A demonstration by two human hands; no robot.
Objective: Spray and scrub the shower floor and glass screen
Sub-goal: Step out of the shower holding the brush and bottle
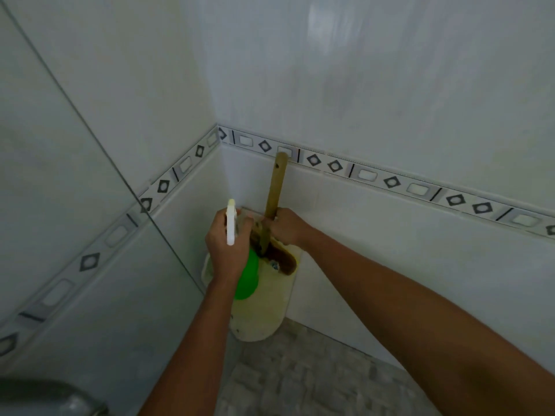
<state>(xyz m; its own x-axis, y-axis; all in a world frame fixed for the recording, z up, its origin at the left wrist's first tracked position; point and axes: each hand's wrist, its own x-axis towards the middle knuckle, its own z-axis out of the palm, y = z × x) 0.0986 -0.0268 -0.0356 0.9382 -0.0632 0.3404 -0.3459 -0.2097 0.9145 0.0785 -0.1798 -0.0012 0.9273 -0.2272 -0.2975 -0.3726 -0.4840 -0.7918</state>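
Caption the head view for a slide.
Left hand holds a green spray bottle; right hand grips a wooden brush handle in the tiled shower corner.

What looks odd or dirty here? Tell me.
The holder in the corner is yellowed, with brown grime around its top, where the brush stands. Nothing looks spilled or broken. Left hand holds the bottle; right hand holds the brush.

One head-worn wide-angle camera supplies the only view. It looks forward and down into a tiled wall corner [218, 127], from above the person's forearms, which enter from the bottom edge. Both hands are near the frame centre, close to the lens. Straight tile lines bow toward the edges (wide-angle distortion). The floor [315, 373] fills the lower middle.
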